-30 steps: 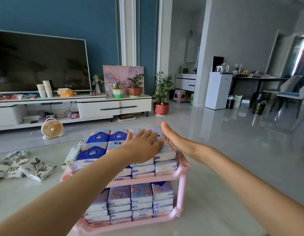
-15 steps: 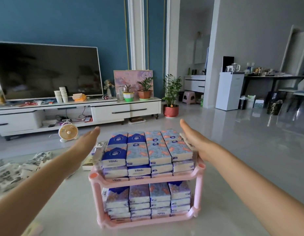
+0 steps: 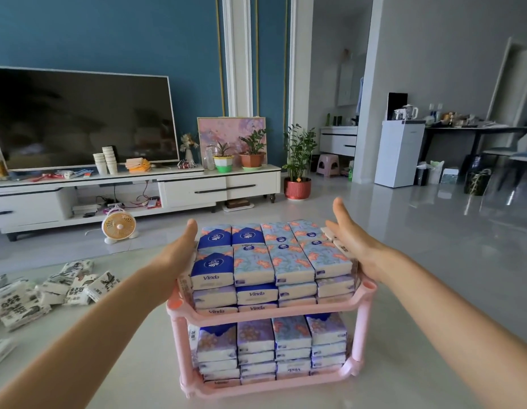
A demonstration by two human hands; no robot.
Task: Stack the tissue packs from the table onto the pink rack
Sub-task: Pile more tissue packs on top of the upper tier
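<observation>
A pink two-shelf rack stands on the pale table in front of me. Its top shelf carries stacked tissue packs, blue and floral-printed, in several rows. The lower shelf is filled with more tissue packs. My left hand lies flat with straight fingers against the left side of the top stack. My right hand lies flat against the right side, touching white packs standing on edge there. Neither hand grips anything.
Black-and-white printed tissue packs lie scattered on the table at the left. Beyond the table stand a small fan, a white TV cabinet with a TV, and potted plants. Shiny floor spreads to the right.
My left hand has come off the top of the stack, swung out left, then moved in against the stack's left side. My right hand has stayed along the right side.
</observation>
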